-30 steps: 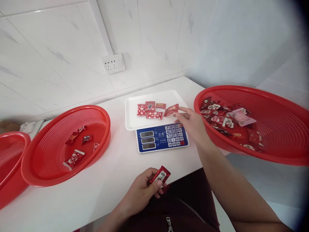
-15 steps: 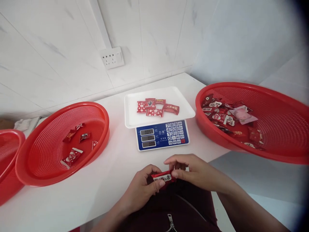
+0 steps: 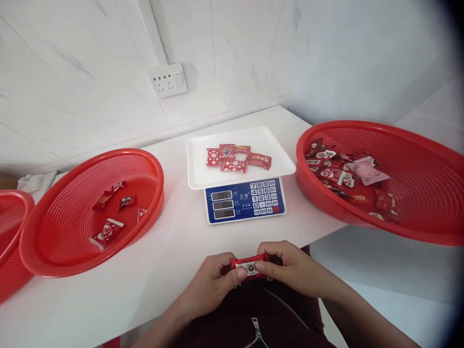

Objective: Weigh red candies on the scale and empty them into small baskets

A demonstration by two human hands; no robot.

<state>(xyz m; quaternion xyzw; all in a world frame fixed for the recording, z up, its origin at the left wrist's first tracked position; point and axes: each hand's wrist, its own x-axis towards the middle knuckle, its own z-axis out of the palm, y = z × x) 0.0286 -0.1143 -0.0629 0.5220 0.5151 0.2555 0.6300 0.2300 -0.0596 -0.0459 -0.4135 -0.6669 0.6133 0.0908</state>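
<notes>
Between my two hands is a red wrapped candy (image 3: 250, 267) with a white label and dark characters, held just in front of the table's near edge. My left hand (image 3: 213, 282) pinches its left end, thumb on the label. On its right end, my right hand (image 3: 286, 266) grips with thumb on top and fingers behind. Beyond them stands a blue digital scale (image 3: 246, 200) with a keypad and a display. Several red candy packets (image 3: 234, 166) lie together on the scale's white tray (image 3: 203, 179).
To the right, a red mesh basket (image 3: 326, 212) holds many wrapped sweets and a pink packet (image 3: 367, 170). At the left, another red basket (image 3: 43, 263) contains several candies (image 3: 108, 232), with part of a further basket (image 3: 10, 278) beside it. A wall socket (image 3: 168, 79) is behind.
My right hand has closed on the right end of the candy, its fingers lowered from above it. The view has shifted slightly; the sweets on the tray stay as they were.
</notes>
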